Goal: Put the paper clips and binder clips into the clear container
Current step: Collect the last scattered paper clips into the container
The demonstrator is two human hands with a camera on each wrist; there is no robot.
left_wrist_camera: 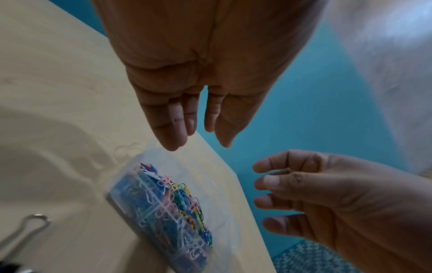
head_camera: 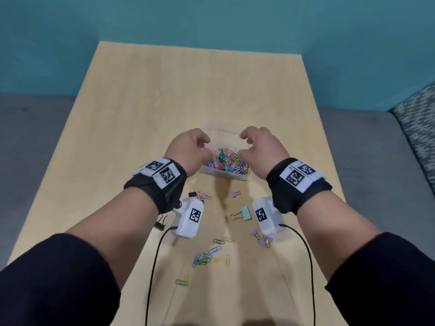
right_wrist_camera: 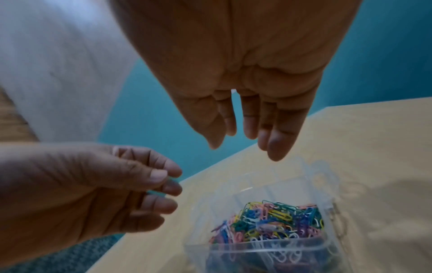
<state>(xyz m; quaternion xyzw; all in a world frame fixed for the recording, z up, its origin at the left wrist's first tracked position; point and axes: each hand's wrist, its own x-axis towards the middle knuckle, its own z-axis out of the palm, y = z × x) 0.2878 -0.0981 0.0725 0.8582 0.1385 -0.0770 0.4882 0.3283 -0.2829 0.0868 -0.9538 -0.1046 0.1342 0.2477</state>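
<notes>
Both hands are held just above the clear container (head_camera: pixel 223 171), which is heaped with coloured paper clips (head_camera: pixel 224 158) near the middle of the table (head_camera: pixel 164 95). The left hand (head_camera: pixel 188 149) and the right hand (head_camera: pixel 261 147) are loosely curled, and nothing can be seen gripped in either. Loose paper clips (head_camera: pixel 207 255) and binder clips (head_camera: pixel 243 214) are scattered on the table nearer the person.

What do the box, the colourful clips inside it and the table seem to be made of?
Box: clear, glossy plastic, since the clips show through its walls.
Clips: thin bent wire, probably metal under a coloured coating; that part is a guess.
Table: pale, matte wood or wood-look laminate with faint grain.
</notes>
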